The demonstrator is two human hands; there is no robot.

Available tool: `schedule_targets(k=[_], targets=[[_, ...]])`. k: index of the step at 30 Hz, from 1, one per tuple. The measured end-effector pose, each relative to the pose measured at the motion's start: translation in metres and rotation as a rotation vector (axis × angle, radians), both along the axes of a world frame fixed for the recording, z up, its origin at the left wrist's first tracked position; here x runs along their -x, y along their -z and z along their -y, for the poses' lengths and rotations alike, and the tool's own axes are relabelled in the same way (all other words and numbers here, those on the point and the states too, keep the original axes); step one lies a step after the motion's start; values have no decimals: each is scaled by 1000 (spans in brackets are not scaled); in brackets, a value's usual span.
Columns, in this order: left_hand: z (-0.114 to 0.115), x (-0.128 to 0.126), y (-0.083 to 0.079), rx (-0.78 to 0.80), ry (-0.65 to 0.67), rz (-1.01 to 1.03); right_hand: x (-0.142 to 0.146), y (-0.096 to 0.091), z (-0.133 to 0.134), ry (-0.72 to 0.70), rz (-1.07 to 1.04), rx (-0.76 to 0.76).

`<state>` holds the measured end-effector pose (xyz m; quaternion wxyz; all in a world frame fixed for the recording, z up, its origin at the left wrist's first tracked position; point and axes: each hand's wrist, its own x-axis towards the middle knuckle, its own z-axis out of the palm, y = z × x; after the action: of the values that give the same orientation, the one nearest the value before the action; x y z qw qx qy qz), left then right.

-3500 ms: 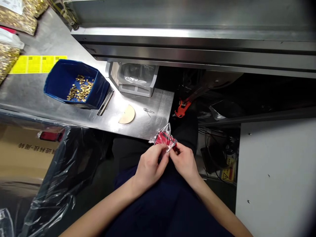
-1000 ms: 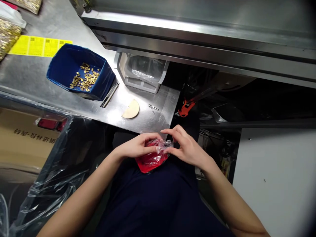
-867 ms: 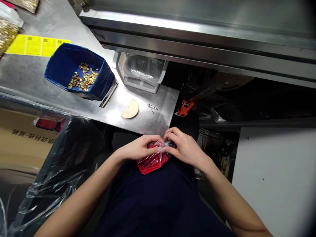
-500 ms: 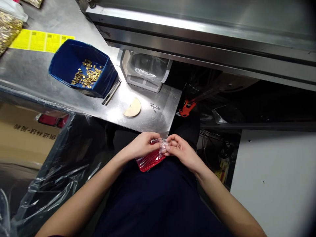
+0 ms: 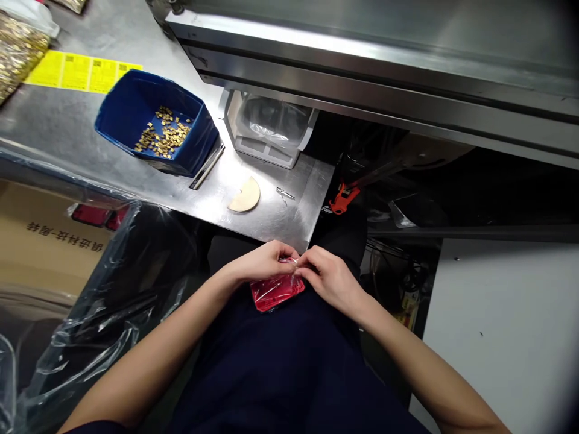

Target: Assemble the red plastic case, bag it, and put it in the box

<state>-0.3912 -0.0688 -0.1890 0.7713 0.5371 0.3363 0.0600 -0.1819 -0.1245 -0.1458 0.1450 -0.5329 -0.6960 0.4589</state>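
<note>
A flat red piece (image 5: 277,293) in a clear plastic bag (image 5: 266,286) is held over my lap, just below the metal table's corner. My left hand (image 5: 265,261) is closed on the bag near its upper edge, thumb on top. With fingertips pinched together, my right hand (image 5: 329,276) grips the bag's clear upper right end, close beside the left thumb. The fingers cover part of that end. Nearest on the table lie a cream half-disc (image 5: 245,195) and a small metal tool (image 5: 284,193).
On the metal table (image 5: 271,226) stand a blue bin (image 5: 118,125) of small gold pieces and a grey bin (image 5: 265,152) with clear bags. Pens (image 5: 207,167) lie between them. A metal beam (image 5: 362,90) crosses above. Left is a plastic-lined carton (image 5: 49,247); right, a white panel (image 5: 502,325).
The bunched clear plastic between my hands has flattened. My right fingers have closed in toward the left thumb. The table things appear shifted slightly right.
</note>
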Motion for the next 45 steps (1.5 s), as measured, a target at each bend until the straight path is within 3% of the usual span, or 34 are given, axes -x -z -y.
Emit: schedule_targets(k=[3, 6, 9, 11, 16, 19, 23, 25, 28, 30, 32, 35, 37, 40, 42, 45], targets=[[4, 7, -10, 119, -35, 81, 0, -2, -1, 107, -12, 9], [9, 15, -23, 282, -217, 167, 2, -10, -6, 188, -14, -6], [11, 25, -30, 291, -332, 227, 5, -22, -11, 205, -56, -50], [11, 33, -31, 311, -285, 269, 6, -31, -14, 136, -145, -98], [15, 35, -34, 253, -3, 397, 6, -46, -19, -164, -405, -187], [24, 23, -37, 161, -70, 361, 8, -49, -18, -175, -335, -264], [39, 7, -37, -200, -428, 103, 18, -42, -10, 82, -244, -311], [48, 2, -33, -379, -533, 20, 26, -32, -5, 304, -303, -154], [63, 1, -26, -514, -611, -72, 34, -14, 1, 598, -491, 257], [72, 4, -23, -438, -585, -75, 34, -2, 7, 689, -645, 529], [78, 12, -21, -225, -524, 35, 31, 5, 14, 703, -760, 749], [81, 25, -18, 143, -599, 175, 26, 5, 24, 639, -829, 929], [79, 30, -17, 362, -650, 115, 26, 1, 29, 574, -834, 950], [73, 32, -19, 615, -534, 41, 29, -5, 30, 475, -824, 924], [69, 28, -23, 655, -531, 105, 32, -9, 28, 444, -805, 841], [62, 18, -31, 543, -665, 239, 37, -14, 25, 444, -714, 637]])
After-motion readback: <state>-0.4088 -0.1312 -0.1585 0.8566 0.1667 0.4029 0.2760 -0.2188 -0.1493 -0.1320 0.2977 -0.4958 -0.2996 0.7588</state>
